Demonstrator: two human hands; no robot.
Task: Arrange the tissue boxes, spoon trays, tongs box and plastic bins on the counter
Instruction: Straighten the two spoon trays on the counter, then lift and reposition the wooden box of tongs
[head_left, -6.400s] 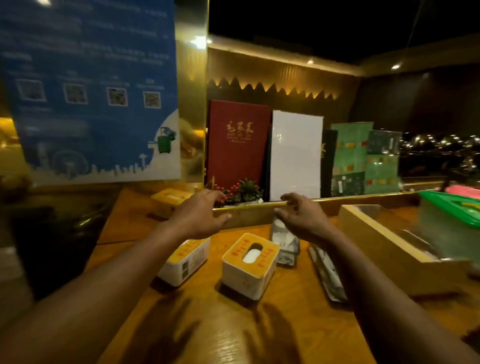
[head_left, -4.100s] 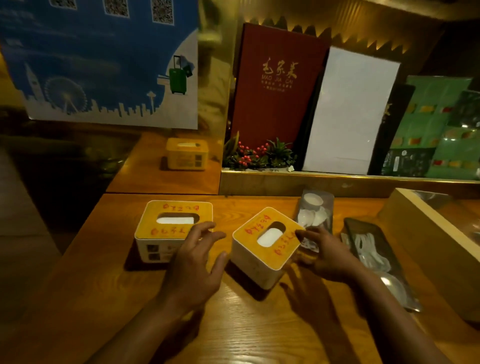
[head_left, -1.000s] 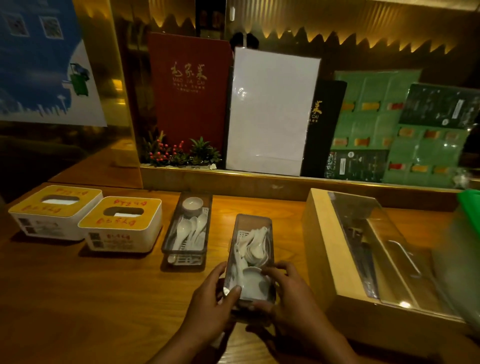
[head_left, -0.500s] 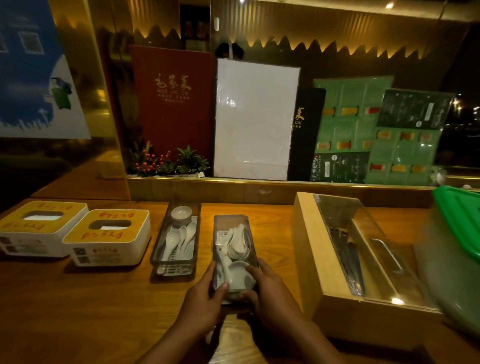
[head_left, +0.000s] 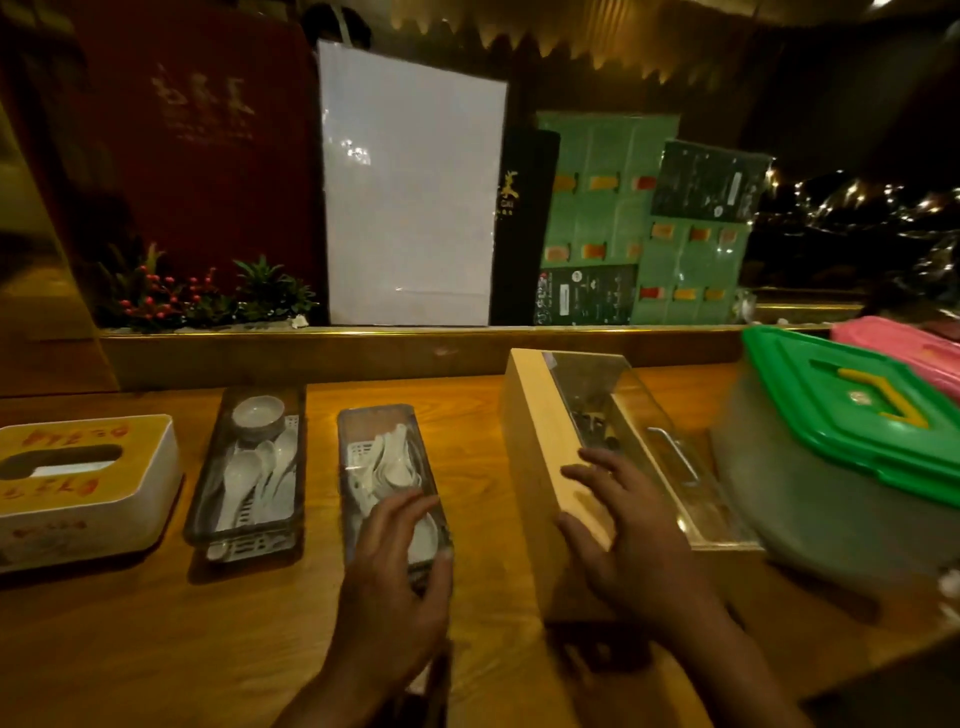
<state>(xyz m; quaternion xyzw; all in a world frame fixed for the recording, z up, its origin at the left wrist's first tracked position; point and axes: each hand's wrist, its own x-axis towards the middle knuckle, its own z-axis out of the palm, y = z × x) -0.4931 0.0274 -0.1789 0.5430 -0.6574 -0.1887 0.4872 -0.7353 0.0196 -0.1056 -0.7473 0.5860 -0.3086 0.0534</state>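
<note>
Just then the left hand (head_left: 395, 566) lay with fingers spread and loose over the near end of the right spoon tray (head_left: 390, 478), pressing rather than gripping it. The right hand (head_left: 631, 530) rested open, fingers splayed, on the near left corner of the wooden tongs box (head_left: 545, 467). A second spoon tray (head_left: 249, 467) sat left of the first, beside a tissue box (head_left: 78, 488). A green-lidded plastic bin (head_left: 852, 447) stood right of the tongs box on the table (head_left: 156, 639).

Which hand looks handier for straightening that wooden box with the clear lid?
Probably the right hand: it already rests on the wooden box with the clear lid, while the left hand sits on a spoon tray.
</note>
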